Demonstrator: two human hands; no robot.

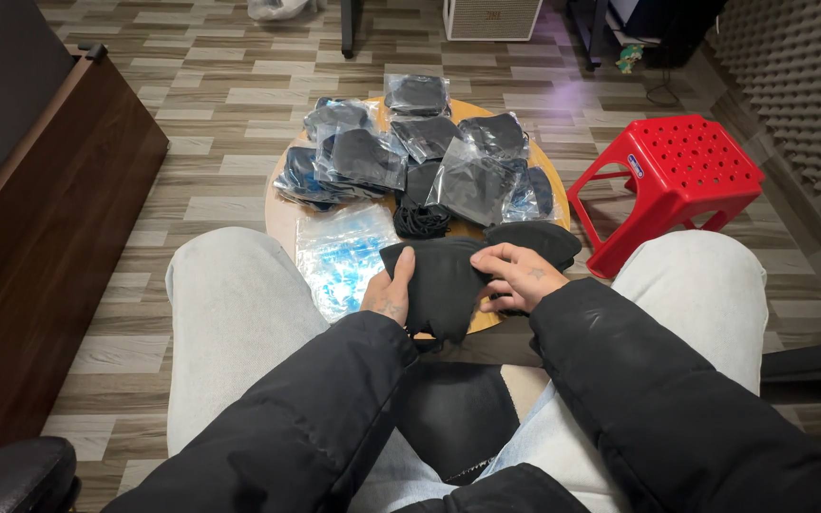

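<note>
Fingers (401, 261) of both hands pinching the black cloth piece (441, 285) between them | we're mid-fold, we reckon (edges meeting) | bagged black pieces (363, 157) just beyond our fingertips on the round table (282, 218) | next up needs flat creases.

Soft, even indoor light, faint purple cast at top, slight wide-angle bending at edges.

Black puffy jacket sleeves (620, 380), lt grey trousers (230, 313), small tattoos on hands (525, 275)
</note>
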